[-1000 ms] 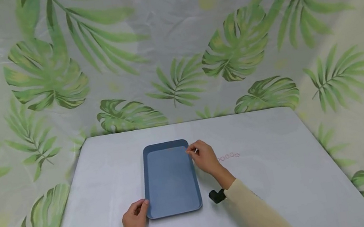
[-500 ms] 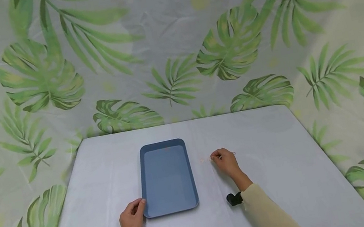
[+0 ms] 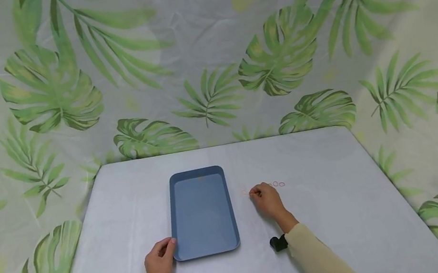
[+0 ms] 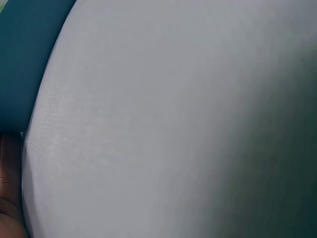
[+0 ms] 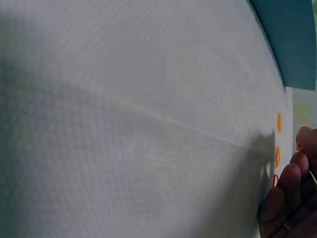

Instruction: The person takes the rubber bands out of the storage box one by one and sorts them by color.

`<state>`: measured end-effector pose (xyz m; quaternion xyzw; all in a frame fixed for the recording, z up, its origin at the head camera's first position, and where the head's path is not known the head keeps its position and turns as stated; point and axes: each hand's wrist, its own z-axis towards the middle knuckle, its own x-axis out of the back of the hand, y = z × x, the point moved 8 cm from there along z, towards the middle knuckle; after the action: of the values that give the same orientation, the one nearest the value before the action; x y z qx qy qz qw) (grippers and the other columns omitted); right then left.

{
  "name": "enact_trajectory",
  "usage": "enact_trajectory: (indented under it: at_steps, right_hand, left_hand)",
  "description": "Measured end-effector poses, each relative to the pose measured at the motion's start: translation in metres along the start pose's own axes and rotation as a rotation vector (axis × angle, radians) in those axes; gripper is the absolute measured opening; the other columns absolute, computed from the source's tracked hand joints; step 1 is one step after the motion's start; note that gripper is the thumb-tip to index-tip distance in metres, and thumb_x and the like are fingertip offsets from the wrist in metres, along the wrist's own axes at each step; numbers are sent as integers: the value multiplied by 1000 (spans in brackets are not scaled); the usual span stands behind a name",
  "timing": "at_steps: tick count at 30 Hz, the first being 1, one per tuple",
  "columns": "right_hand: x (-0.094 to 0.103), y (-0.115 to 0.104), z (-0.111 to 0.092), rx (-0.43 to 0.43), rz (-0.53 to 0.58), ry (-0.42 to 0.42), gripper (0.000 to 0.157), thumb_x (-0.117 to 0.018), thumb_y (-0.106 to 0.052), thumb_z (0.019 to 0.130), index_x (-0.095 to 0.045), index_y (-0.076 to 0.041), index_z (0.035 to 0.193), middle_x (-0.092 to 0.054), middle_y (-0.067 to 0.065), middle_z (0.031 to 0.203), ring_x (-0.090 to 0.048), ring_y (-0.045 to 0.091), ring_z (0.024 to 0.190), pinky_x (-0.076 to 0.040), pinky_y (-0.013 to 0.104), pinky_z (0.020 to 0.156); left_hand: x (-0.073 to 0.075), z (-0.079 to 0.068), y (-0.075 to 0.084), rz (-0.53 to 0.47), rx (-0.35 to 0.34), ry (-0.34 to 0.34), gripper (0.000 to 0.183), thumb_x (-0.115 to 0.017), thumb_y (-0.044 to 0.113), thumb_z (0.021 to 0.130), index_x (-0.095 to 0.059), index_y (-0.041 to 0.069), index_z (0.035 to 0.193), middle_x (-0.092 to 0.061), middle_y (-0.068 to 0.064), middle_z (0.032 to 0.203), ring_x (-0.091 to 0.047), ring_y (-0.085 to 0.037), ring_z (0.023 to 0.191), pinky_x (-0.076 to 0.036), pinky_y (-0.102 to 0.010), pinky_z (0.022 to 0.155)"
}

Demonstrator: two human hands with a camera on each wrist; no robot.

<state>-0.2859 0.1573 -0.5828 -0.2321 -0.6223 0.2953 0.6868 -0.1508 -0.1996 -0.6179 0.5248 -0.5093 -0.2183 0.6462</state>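
Note:
A blue rectangular tray (image 3: 203,216) lies on the white table, with a tiny orange mark (image 3: 201,178) at its far wall. My left hand (image 3: 159,262) holds the tray's near left corner, thumb at the rim; the left wrist view shows only part of a finger (image 4: 9,173) against the tray (image 4: 29,59). Right of the tray, my right hand (image 3: 267,200) is low over a row of small rubber bands. In the right wrist view its fingertips pinch an orange rubber band (image 5: 298,147). Beside them lie another orange band (image 5: 277,156) and a red one (image 5: 275,180).
One orange band (image 3: 244,192) lies between the tray and my right hand. Several reddish bands (image 3: 276,184) continue the row to its right. The white table (image 3: 323,215) ends at a leaf-printed curtain (image 3: 204,47) behind.
My right hand has gone from the tray's far right edge to the row of bands, then shifted slightly left along it. My left hand stays at the tray's corner.

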Motion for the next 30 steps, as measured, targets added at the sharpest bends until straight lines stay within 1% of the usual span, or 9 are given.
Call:
enact_trajectory:
  at_steps: [5,11,17,21,24,27,30]
  right_hand:
    - [-3,-2,1,12,-43,-2,7,-67,-8,91,-73,-5,89,-64,10,85,-57,20,75,-48,35,70]
    - [-6,0,2,-2,-57,-11,10,-66,-10,92,-74,-5,90,-66,10,86,-59,21,76,-50,37,71]
    - [-6,-2,2,6,-30,-27,9,-65,-7,91,-73,-6,91,-66,10,88,-60,21,78,-50,37,72]
    - [-5,-7,4,41,-6,4,9,-63,-3,90,-72,-5,89,-65,10,86,-59,21,75,-50,35,70]
    - [-6,-22,12,104,23,40,8,-64,-3,90,-72,-5,89,-65,10,84,-59,20,75,-49,32,68]
    - [-9,-43,21,176,60,60,6,-66,-3,88,-72,-4,89,-65,9,83,-59,20,76,-49,30,69]
    - [-13,-68,31,240,84,48,6,-66,-1,88,-72,-2,90,-65,12,84,-60,23,78,-52,34,71]
  left_hand:
    - [0,0,0,-21,-2,6,25,-73,24,90,-75,4,105,-76,-10,93,-57,5,71,-48,-15,64]
    - [-1,0,0,-35,22,-21,26,-72,26,91,-74,6,108,-75,-12,99,-58,5,73,-48,-16,66]
    - [0,0,1,-30,14,-21,26,-72,26,92,-74,6,109,-75,-11,97,-57,5,73,-48,-16,66]
    - [-1,-1,1,-36,19,-26,27,-72,26,92,-74,5,109,-75,-13,97,-56,5,73,-47,-16,66]
    - [1,0,3,-40,24,-23,27,-72,25,92,-74,4,108,-74,-14,97,-56,5,73,-47,-16,65]
    - [1,0,3,-38,24,-19,25,-72,23,92,-74,3,108,-74,-14,95,-55,3,72,-47,-16,65]
    - [0,0,3,-38,15,-19,24,-72,22,91,-74,3,107,-74,-13,93,-55,2,72,-47,-17,64]
